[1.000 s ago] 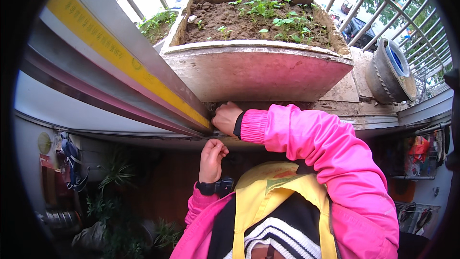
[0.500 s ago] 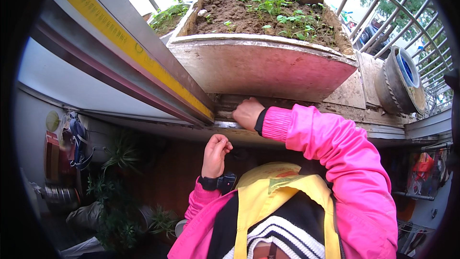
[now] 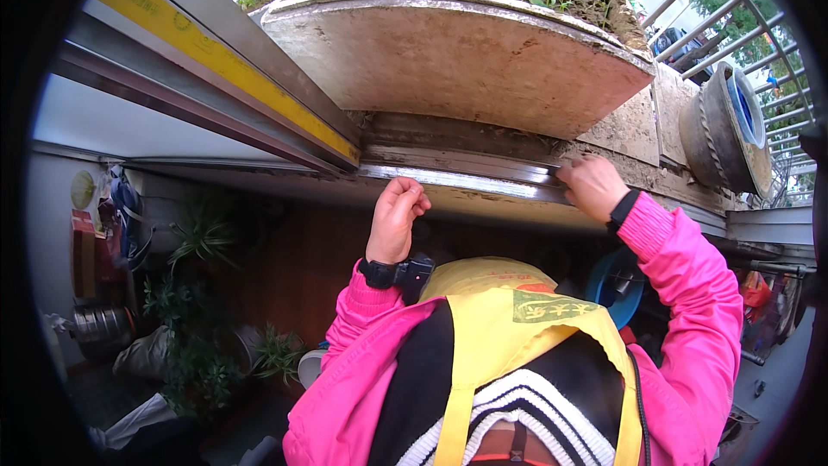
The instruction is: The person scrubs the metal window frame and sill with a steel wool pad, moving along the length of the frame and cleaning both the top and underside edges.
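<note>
My right hand (image 3: 593, 188) is down on the metal window track (image 3: 466, 179), its fingers closed and pressed against the rail. What they grip, if anything, is too small to make out. My left hand (image 3: 398, 217) hovers just on the near side of the track, fingers curled in with the thumb against them, and nothing shows in it. Beyond the track lies a dirty ledge (image 3: 448, 134). On it stands a large pale planter box (image 3: 457, 56) holding brown soil and green seedlings.
A sliding window frame (image 3: 233, 69) with a yellow strip closes the left side. At the right stands a round pot (image 3: 703, 134) with a blue-lined tub, beside metal window bars (image 3: 733, 4). Indoors below are potted plants (image 3: 203, 242) and a blue basin (image 3: 608, 280).
My right hand has slid rightward along the track. My left hand has risen slightly toward the rail and stays closed. The view has tilted lower, so the planter sits higher.
</note>
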Tool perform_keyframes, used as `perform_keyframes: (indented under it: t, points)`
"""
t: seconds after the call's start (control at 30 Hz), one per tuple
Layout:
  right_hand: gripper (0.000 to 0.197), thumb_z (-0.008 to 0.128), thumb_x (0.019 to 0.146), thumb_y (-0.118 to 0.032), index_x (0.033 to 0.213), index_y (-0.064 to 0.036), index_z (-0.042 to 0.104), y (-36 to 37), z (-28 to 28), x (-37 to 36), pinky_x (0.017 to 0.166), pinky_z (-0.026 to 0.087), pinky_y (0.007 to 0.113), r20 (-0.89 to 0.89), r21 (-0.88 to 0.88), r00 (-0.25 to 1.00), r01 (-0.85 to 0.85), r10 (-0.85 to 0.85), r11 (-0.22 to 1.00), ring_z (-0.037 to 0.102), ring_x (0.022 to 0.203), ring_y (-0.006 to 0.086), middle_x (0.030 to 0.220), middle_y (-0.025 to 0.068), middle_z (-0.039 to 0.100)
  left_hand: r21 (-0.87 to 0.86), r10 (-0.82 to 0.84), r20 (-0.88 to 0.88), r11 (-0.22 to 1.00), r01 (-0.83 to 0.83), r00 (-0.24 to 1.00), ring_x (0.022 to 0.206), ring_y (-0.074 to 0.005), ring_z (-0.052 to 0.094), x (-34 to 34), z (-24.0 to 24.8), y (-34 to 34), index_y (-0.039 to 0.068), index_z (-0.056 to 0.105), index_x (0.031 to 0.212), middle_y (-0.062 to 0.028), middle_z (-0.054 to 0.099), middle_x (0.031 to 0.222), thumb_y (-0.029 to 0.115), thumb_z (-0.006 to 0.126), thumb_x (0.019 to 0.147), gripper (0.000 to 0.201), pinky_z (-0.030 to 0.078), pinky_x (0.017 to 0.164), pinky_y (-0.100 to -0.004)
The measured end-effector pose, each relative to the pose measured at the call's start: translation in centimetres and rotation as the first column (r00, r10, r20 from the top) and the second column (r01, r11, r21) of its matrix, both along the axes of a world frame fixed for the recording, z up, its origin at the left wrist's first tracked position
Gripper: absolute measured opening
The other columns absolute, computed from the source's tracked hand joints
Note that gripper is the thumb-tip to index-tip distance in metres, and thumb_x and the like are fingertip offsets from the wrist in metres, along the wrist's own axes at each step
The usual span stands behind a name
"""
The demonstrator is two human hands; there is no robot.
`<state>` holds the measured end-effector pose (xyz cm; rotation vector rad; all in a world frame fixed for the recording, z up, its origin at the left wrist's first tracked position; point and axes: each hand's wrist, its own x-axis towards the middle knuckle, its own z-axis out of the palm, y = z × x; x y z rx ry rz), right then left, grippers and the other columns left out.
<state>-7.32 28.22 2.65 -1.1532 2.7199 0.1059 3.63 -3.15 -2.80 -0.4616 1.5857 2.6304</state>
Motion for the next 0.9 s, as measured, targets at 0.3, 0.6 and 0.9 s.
perform_keyframes:
  t: [0.3, 0.6, 0.9]
  points:
    - [0.019, 0.065, 0.072, -0.023, 0.083, -0.008, 0.063, 0.8, 0.2, -0.2, 0.075, 0.046, 0.041, -0.057, 0.115, 0.997, -0.037, 0.044, 0.993, 0.06, 0.083, 0.0292, 0.08, 0.0106, 0.063, 0.045, 0.036, -0.019, 0.998, -0.035, 0.999, 0.073, -0.0084, 0.053, 0.8, -0.3, -1.8, 0.006, 0.054, 0.09, -0.0014, 0.057, 0.078, 0.01, 0.051, 0.093, 0.006, 0.039, 0.068, -0.0208]
    - [0.024, 0.069, 0.063, -0.019, 0.083, -0.006, 0.064, 1.6, 0.1, -0.5, 0.077, 0.046, 0.042, 0.016, 0.051, 0.995, 0.096, -0.097, 0.994, 0.058, 0.083, 0.0331, 0.074, 0.014, 0.063, 0.043, -0.089, -0.057, 0.995, 0.091, 0.994, 0.075, -0.0083, 0.052, -1.4, 0.1, -2.3, 0.006, 0.053, 0.09, -0.0011, 0.056, 0.08, 0.011, 0.05, 0.093, 0.006, 0.039, 0.069, -0.0218]
    - [0.022, 0.066, 0.062, -0.009, 0.082, -0.0024, 0.062, -2.2, 4.5, 0.1, 0.076, 0.046, 0.043, 0.075, -0.105, 0.996, 0.065, -0.057, 0.992, 0.057, 0.079, 0.0357, 0.075, 0.0168, 0.061, -0.021, -0.151, -0.043, 0.988, 0.15, 0.988, 0.077, -0.0102, 0.051, -1.8, -0.7, -3.8, 0.007, 0.052, 0.09, -0.0016, 0.055, 0.081, 0.012, 0.048, 0.094, 0.007, 0.039, 0.072, -0.0233]
